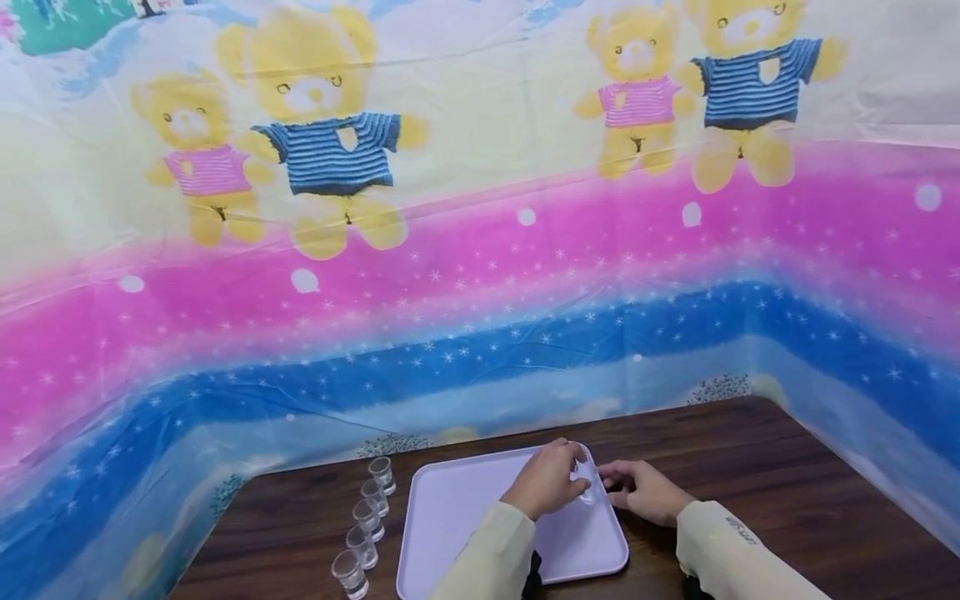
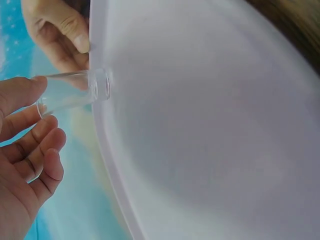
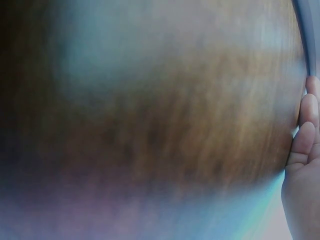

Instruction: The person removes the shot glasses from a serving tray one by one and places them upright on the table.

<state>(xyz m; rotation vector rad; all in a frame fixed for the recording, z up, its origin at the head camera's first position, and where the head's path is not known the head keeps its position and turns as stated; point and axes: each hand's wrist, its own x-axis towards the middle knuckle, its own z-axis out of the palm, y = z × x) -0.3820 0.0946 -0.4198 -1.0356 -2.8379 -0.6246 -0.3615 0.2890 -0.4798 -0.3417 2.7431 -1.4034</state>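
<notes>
Thumb and fingers of my left hand (image 1: 551, 479) hold a small clear shot glass (image 1: 585, 486) by its rim over the far right part of a pale lilac tray (image 1: 465, 508). In the left wrist view, the glass (image 2: 75, 90) has its thick base at the tray's raised edge; whether it fully rests there, I cannot tell. My right hand (image 1: 648, 492) is at the tray's right edge, its loosely bent fingertips touching the rim from outside. Only part of that hand (image 3: 305, 150) appears in the right wrist view, beside the tray's edge.
Several similar clear glasses stand in a row left of the tray, the nearest glass (image 1: 351, 575) by the table's front. The dark wooden table (image 1: 765, 475) extends right of the tray. A printed bear cloth (image 1: 480, 250) hangs behind and around it.
</notes>
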